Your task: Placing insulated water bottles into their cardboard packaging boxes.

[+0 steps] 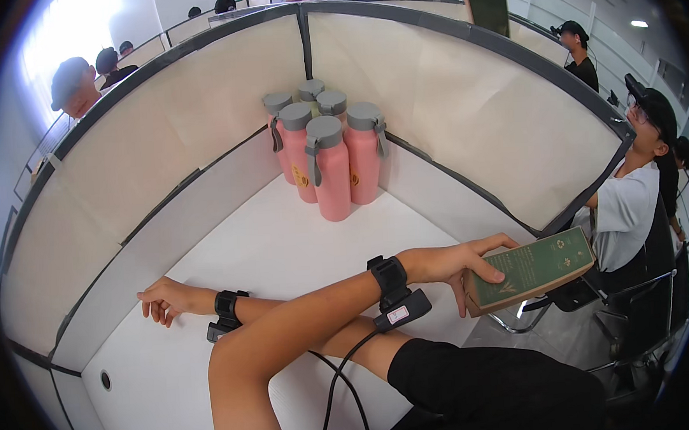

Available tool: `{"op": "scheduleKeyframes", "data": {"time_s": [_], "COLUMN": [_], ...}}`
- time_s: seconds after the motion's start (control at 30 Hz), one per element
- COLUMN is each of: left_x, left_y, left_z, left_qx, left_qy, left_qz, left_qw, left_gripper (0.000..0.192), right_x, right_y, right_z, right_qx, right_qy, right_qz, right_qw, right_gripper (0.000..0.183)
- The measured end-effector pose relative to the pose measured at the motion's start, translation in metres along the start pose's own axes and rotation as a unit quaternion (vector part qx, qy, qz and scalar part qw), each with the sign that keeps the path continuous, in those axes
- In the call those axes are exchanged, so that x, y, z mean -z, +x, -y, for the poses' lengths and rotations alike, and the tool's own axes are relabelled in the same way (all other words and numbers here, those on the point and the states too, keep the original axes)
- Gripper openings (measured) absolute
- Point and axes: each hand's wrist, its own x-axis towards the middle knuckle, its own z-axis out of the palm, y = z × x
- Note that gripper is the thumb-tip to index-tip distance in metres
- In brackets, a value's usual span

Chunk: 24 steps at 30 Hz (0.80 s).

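My bare forearms cross over the white table, the left lying above the right. At the right, beyond the table's edge, my left hand [461,264] grips a green cardboard box [534,266] by its near end, thumb on the printed face. The box bears writing and has brown sides. My right hand [165,300] is at the left, just over the table near the low wall, fingers loosely bent and apart, holding nothing. In the far corner stand several upright pink bottles [334,180] with grey lids and strap loops; the rear ones are partly hidden.
Cream partition panels [461,104] with dark edging enclose the table [252,231]. Black cables [331,402] hang from the wrist-worn devices. A seated person [636,200] and a black chair [635,305] are close on the right. Above the partition rises a green object [488,3].
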Motion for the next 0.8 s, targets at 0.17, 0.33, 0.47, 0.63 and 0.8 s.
{"op": "scheduleKeyframes", "data": {"time_s": [0.17,0.33,0.47,0.63,0.8], "left_x": [-0.006,-0.007,-0.011,-0.011,-0.009], "left_y": [0.005,0.005,0.002,0.001,0.003], "left_z": [0.005,0.012,0.016,0.019,0.025], "left_qx": [-0.015,-0.023,-0.04,-0.051,-0.032], "left_qy": [-0.023,-0.037,-0.042,-0.039,-0.07], "left_qz": [-0.006,-0.003,-0.014,-0.014,-0.005], "left_qw": [1.0,0.999,0.998,0.998,0.997], "left_gripper": [0.085,0.087,0.086,0.085,0.084], "right_x": [-0.013,-0.028,-0.04,-0.041,-0.035], "right_y": [0.032,0.073,0.098,0.104,0.099], "right_z": [-0.002,-0.001,-0.003,-0.004,0.0], "right_qx": [0.012,0.037,0.024,0.057,0.024], "right_qy": [-0.011,-0.01,0.032,-0.036,-0.014], "right_qz": [0.022,0.032,0.013,-0.01,0.02], "right_qw": [1.0,0.999,0.999,0.998,0.999], "right_gripper": [0.048,0.048,0.049,0.04,0.046]}}
